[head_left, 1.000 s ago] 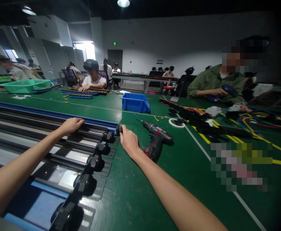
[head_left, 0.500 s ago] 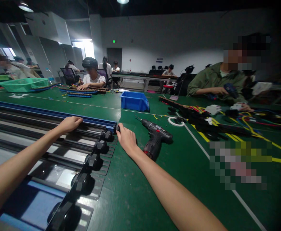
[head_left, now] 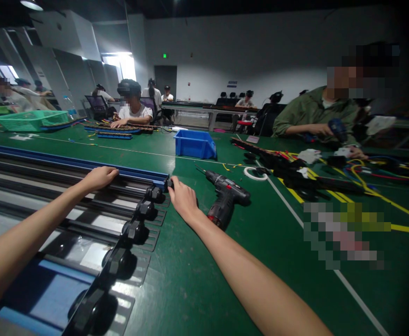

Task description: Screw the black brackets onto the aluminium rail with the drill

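In the head view, which is the only one, very little has changed in the last second. Everything stands slightly higher and a little more to the left, so I think that the head has dipped and turned a bit. The hands keep their places at the rail [head_left: 64,160], the farthest blue bar of the set lying on the table [head_left: 183,289]. For the work, my judgement is that it stays at the same step, a steady holding and not a carrying.

The rail runs from the right hand [head_left: 183,199] toward ten o'clock. This hand has its fingers bent against the black end piece [head_left: 169,183], at the near tip of the rail. They touch it, but whether they pinch it or only push, I cannot tell. The left hand [head_left: 101,178] lies between nine and ten o'clock from the right one, with its fingers bent over the rail; their ends are hidden, so its grip I cannot tell either.

From the right hand, the black knobs [head_left: 134,231] go in a row toward eight o'clock, the drill [head_left: 228,192] rests at three, untouched, and the bin [head_left: 195,145] is near twelve. Farther, at two, a co-worker [head_left: 311,112] holds another drill.
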The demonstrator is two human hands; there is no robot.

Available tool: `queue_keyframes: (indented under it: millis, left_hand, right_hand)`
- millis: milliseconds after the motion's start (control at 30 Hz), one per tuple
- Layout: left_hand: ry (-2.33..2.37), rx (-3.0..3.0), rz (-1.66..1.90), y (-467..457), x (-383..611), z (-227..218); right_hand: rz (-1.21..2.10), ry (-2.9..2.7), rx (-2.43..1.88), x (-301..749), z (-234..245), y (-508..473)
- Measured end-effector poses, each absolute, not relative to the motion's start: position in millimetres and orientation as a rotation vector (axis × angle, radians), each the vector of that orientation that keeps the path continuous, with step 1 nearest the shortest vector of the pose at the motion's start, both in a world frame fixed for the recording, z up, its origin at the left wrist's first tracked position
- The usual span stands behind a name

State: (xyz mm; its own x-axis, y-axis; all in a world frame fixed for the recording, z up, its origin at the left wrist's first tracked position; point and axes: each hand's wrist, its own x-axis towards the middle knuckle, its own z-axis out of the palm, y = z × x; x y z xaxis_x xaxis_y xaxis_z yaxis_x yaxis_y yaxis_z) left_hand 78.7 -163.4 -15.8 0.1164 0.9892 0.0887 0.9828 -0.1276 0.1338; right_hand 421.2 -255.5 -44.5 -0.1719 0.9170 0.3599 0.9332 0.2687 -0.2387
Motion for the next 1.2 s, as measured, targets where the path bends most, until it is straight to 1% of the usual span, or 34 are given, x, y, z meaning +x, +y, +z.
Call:
queue_keyframes:
  millis: [533, 867, 1200]
  left_hand:
    - [2.009, 2.323, 0.260, -161.1, 75.2, -19.0]
    - [2.053, 2.348, 0.254, -162.3, 77.7, -17.1]
    - [2.051, 2.347, 0.251, -166.9, 80.8, -13.8]
  right_hand:
    - [0.015, -2.085, -1.660, 422.7, -45.0, -256.0]
    - [0.038, -1.846, -1.749, 425.4, -46.7, -257.6]
    - [0.061, -1.812, -1.693, 427.1, -49.5, -256.1]
